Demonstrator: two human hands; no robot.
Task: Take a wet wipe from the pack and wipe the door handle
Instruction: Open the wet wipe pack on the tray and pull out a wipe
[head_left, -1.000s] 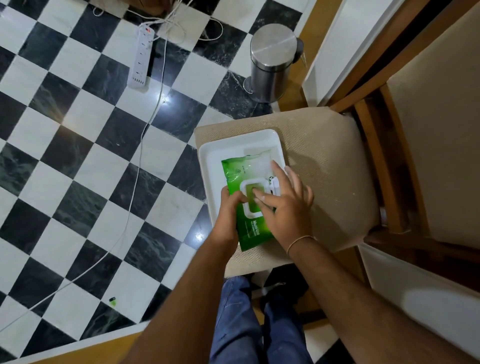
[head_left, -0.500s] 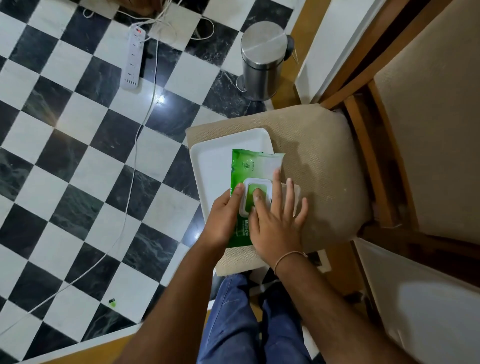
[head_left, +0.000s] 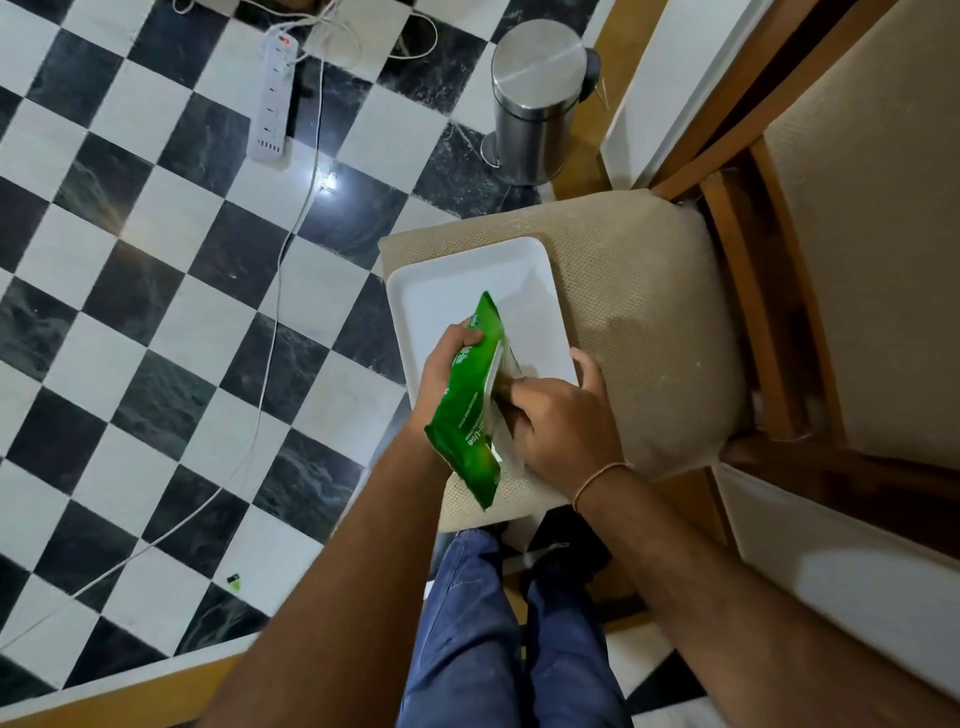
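Observation:
A green wet wipe pack (head_left: 470, 410) is lifted off the white tray (head_left: 457, 280) and tilted on its edge, its lid side facing right. My left hand (head_left: 449, 364) grips the pack from the left side. My right hand (head_left: 563, 415) is at the pack's lid side, its fingers curled against the opening; the fingertips are hidden behind the pack. No loose wipe shows. The door handle is out of view.
The tray lies on a beige cushioned chair seat (head_left: 639, 322) with a wooden frame. A steel pedal bin (head_left: 535, 98) stands behind it. A power strip (head_left: 272, 98) and white cable (head_left: 270, 374) lie on the black-and-white tiled floor.
The pack lay flat on the tray with both hands on its lid; now my left hand has raised it and tipped it on edge, with my right hand at the lid.

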